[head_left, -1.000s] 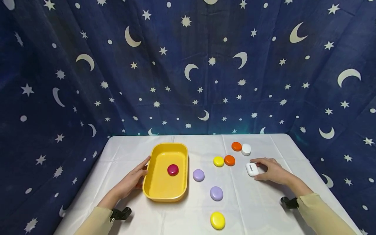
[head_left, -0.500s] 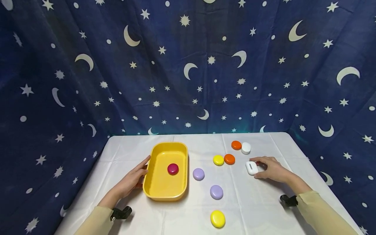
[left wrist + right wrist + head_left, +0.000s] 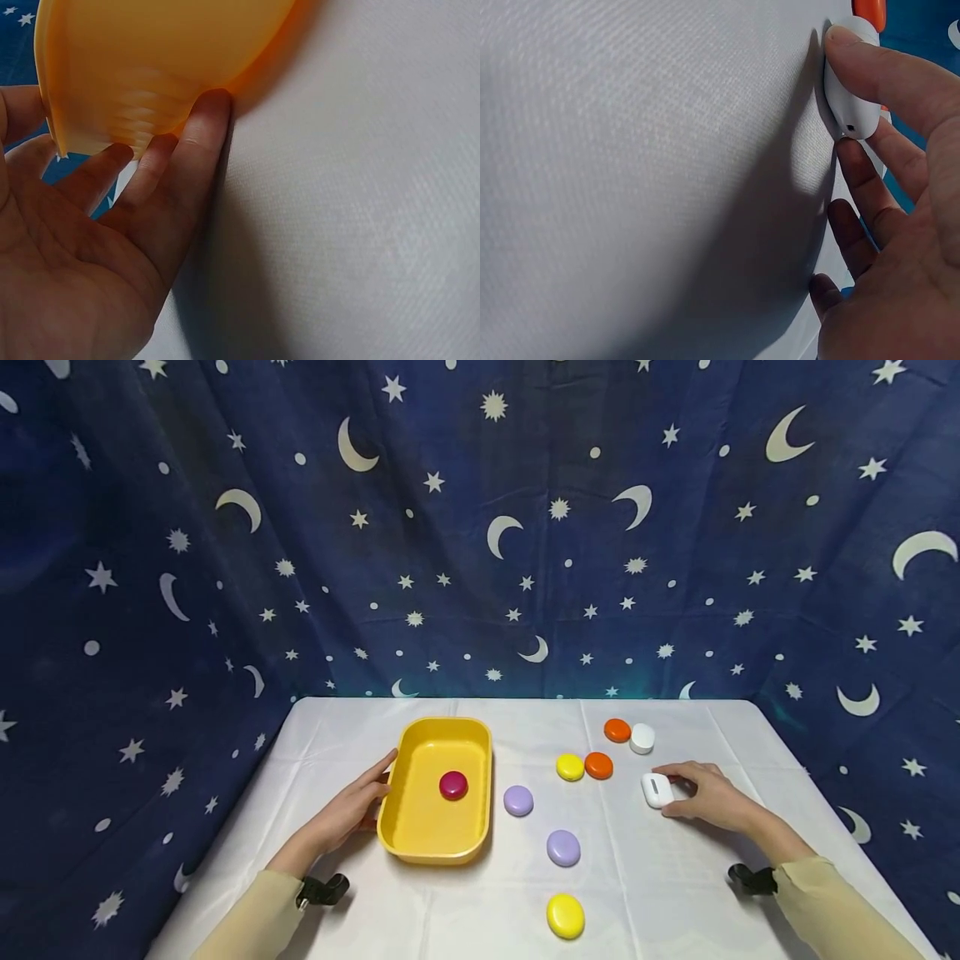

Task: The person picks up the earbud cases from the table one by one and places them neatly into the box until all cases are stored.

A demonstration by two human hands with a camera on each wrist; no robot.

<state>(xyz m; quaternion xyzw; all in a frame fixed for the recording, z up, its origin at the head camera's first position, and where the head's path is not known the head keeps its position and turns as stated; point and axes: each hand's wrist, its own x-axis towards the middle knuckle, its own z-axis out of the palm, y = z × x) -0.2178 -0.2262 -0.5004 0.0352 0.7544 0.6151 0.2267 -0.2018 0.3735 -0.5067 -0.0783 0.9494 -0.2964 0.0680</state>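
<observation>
Fingers [image 3: 677, 769] of right hand [image 3: 709, 796] pinch white case [image 3: 656, 791].

the yellow tray [image 3: 157, 52] is cut off in the left wrist view, both sleeves [image 3: 253, 913] in the head view.

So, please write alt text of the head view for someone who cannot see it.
A person's right fingers pinch a white case on a white tablecloth, while the left fingers touch a yellow tray holding a red disc. To the tray's right lie two lilac discs, two yellow discs, two orange discs and a white disc; behind hangs a blue curtain.
</observation>
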